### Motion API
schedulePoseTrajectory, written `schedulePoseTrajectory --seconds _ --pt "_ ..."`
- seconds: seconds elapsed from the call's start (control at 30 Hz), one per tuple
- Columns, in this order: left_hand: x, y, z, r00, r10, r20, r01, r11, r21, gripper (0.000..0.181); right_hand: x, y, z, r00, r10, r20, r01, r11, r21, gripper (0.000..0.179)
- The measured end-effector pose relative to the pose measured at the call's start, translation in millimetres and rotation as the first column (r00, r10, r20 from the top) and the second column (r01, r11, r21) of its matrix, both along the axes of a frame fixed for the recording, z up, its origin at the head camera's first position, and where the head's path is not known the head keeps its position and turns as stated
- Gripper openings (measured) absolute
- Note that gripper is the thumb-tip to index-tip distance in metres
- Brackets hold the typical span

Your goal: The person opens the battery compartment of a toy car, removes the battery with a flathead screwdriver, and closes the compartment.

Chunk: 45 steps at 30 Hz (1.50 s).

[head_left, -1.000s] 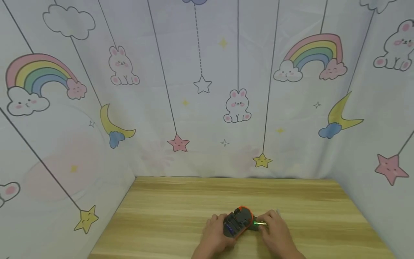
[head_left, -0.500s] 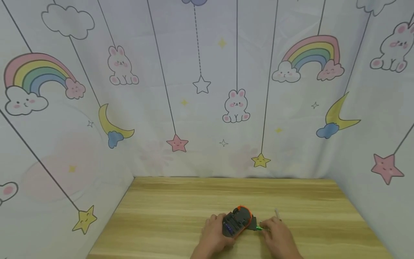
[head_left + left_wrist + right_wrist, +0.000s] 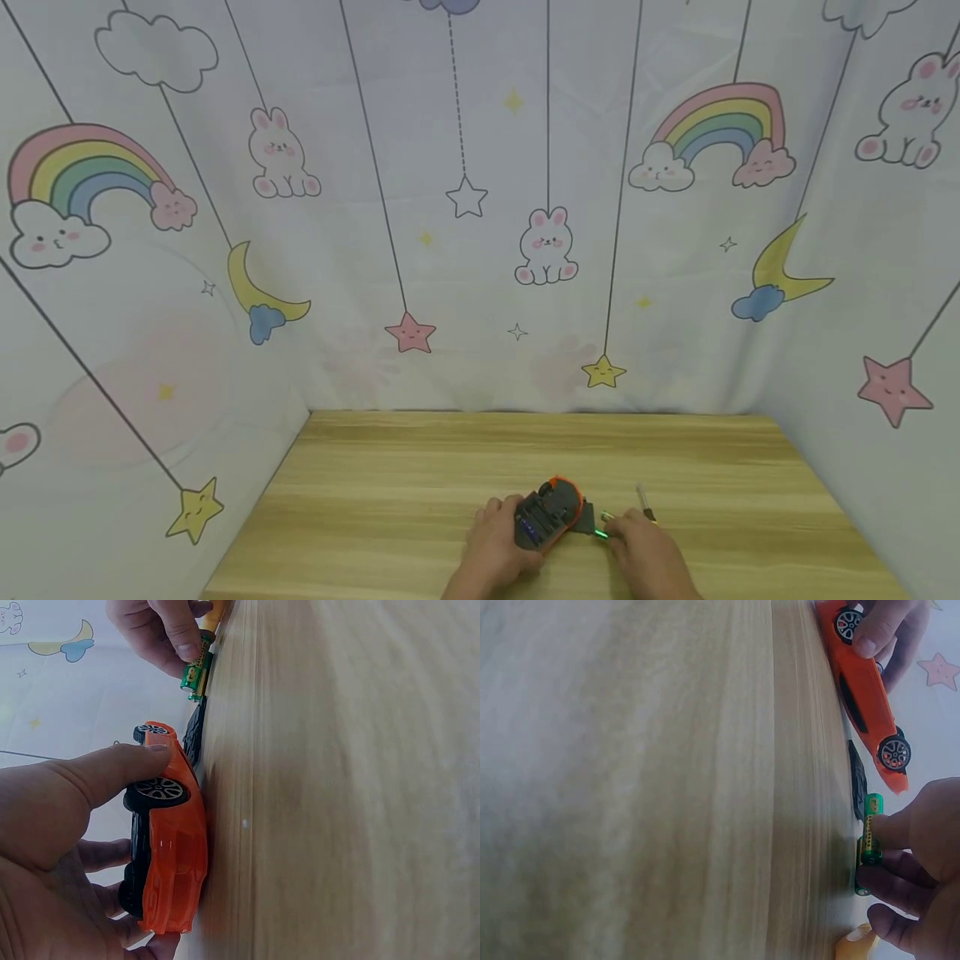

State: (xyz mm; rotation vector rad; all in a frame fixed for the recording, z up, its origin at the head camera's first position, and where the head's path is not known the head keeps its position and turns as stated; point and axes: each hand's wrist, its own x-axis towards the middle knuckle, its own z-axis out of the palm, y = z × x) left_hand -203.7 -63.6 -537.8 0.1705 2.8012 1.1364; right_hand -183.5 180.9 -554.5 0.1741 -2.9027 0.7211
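Note:
An orange toy car (image 3: 550, 510) lies upside down, its black underside and open compartment facing up. My left hand (image 3: 495, 537) grips it from the left, thumb on the side by a wheel in the left wrist view. To its right, my right hand (image 3: 647, 546) pinches a green battery (image 3: 871, 825) between thumb and fingers, close over the table. Another green battery (image 3: 861, 881) is right beside it, under the fingers. A flat black plastic piece (image 3: 583, 520) lies between the car's end and the batteries.
A screwdriver (image 3: 646, 502) with a yellow handle (image 3: 855, 945) lies just beyond my right hand, partly hidden by it. The wooden table (image 3: 420, 450) ends at a white printed cloth (image 3: 487, 367), which also hangs along both sides.
My right hand has drawn slightly right and toward me with the battery, uncovering more of the black piece and the screwdriver. My left hand keeps holding the car in place.

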Motion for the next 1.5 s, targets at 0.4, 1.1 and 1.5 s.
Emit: schedulePoseTrajectory --seconds 0.4,1.1,1.5 --pt "0.5 -1.2 -0.6 1.0 -0.002 0.019 0.002 1.0 0.005 0.084 -3.6 -1.9 -1.2 0.999 -0.007 0.047 0.004 0.998 0.063 0.01" --pt "-1.3 1.3 -0.6 1.0 0.012 0.015 -0.012 1.0 -0.011 0.086 -6.0 -2.9 1.3 0.999 -0.009 -0.042 0.018 0.976 0.216 0.006" --pt "-1.3 1.0 -1.7 1.0 0.004 0.007 -0.004 1.0 -0.022 0.086 -4.4 -2.1 1.7 0.999 -0.002 -0.034 0.008 0.984 0.179 0.008"
